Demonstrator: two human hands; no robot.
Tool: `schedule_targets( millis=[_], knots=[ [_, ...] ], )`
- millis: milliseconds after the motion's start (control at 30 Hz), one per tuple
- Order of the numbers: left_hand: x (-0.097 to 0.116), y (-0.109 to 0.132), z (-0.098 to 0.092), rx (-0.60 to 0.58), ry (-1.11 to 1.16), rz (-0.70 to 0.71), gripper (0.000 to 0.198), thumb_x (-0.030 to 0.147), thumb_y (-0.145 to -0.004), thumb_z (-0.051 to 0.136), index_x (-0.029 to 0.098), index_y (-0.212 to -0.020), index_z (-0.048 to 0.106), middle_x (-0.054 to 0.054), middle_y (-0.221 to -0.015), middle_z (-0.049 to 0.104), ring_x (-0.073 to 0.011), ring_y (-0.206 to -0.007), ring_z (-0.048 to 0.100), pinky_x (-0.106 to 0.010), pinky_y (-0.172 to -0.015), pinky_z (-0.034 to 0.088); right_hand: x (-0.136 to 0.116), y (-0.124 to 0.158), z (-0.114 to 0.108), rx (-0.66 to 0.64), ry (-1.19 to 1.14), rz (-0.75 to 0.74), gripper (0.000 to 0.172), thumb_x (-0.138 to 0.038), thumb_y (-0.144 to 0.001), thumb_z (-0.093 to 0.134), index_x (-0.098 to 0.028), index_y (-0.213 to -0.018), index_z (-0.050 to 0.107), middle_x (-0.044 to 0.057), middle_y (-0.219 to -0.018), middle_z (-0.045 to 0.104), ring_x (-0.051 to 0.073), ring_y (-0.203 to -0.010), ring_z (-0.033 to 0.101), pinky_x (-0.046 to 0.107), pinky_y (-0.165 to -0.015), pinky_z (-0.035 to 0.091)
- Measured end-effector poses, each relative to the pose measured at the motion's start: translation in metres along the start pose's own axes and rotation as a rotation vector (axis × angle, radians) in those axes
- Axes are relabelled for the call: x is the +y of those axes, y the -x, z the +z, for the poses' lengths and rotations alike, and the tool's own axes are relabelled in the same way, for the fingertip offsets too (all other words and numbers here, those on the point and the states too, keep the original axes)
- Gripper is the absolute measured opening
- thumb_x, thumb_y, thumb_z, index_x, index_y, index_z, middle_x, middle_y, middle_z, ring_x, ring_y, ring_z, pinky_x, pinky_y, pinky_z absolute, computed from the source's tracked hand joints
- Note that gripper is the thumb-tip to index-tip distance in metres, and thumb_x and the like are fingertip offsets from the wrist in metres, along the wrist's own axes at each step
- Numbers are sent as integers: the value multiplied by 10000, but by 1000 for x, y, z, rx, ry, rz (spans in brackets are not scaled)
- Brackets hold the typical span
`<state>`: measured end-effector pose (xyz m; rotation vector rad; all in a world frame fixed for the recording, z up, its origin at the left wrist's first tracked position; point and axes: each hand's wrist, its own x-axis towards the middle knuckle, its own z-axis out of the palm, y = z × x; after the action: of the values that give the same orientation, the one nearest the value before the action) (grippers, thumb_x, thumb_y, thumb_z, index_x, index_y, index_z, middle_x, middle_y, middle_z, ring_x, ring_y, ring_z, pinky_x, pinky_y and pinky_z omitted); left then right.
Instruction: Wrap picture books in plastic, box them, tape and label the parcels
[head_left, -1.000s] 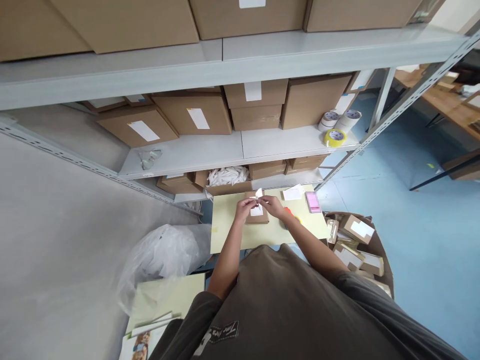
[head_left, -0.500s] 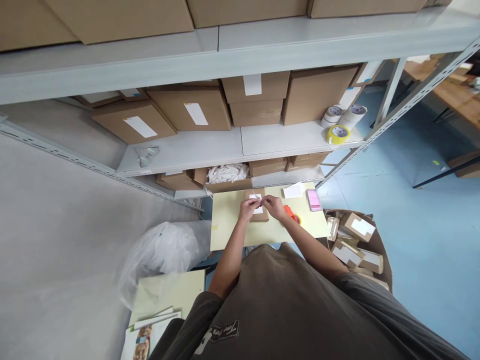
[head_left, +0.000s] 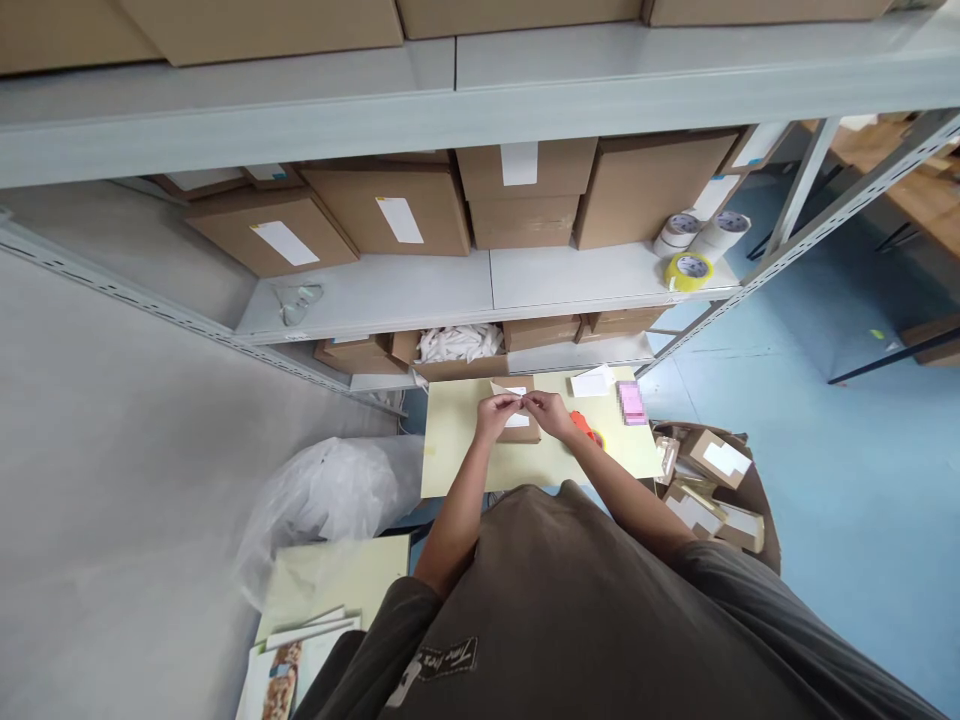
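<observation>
Left hand [head_left: 495, 414], right hand [head_left: 549, 412]: fingertips together

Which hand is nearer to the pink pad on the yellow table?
Right. The right hand sits between the pink pad and the left hand, which is farther away over the small box.

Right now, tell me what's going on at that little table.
A person stands over the pale green table. The left hand and right hand meet just above a small cardboard box with a white label, fingertips pinching a tiny piece too small to identify. White cards, a pink pad and an orange item lie to the right.
</observation>
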<state>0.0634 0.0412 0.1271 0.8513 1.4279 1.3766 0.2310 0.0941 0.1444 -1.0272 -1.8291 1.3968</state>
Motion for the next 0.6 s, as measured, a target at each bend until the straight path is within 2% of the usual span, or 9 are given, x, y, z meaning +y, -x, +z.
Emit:
schedule_targets(
  millis=[100,233,400,600],
  knots=[
    [4,0,-3,-27,8,-3,276,428,-717,892,177,-824,847,-85,-865,817,-254,-863,761,-392,-865,616,-4,-1,2,2,64,-38,362,-480,-984,582,-215,-816,763,36,-746,713,201,-740,632,301,-709,479],
    [9,0,-4,-43,20,7,312,462,-751,880,165,-839,838,-83,-839,804,-231,-820,743,-378,-838,609,-7,-4,4,6,83,-64,353,-447,-992,559,-216,-812,757,40,-762,721,197,-730,633,299,-716,480],
    [11,-3,-4,-79,60,5,385,523,-769,874,152,-855,815,-87,-837,789,-214,-804,727,-370,-829,599,-4,-7,7,31,14,-30,319,-447,-966,571,-215,-846,756,56,-850,769,206,-778,676,302,-742,507],
    [12,-7,-4,-97,40,-7,427,556,-766,873,146,-863,807,-86,-820,783,-210,-787,720,-367,-814,589,0,-6,5,80,33,7,311,-460,-937,585,-217,-818,738,39,-781,734,190,-711,629,290,-677,475]
  ],
)
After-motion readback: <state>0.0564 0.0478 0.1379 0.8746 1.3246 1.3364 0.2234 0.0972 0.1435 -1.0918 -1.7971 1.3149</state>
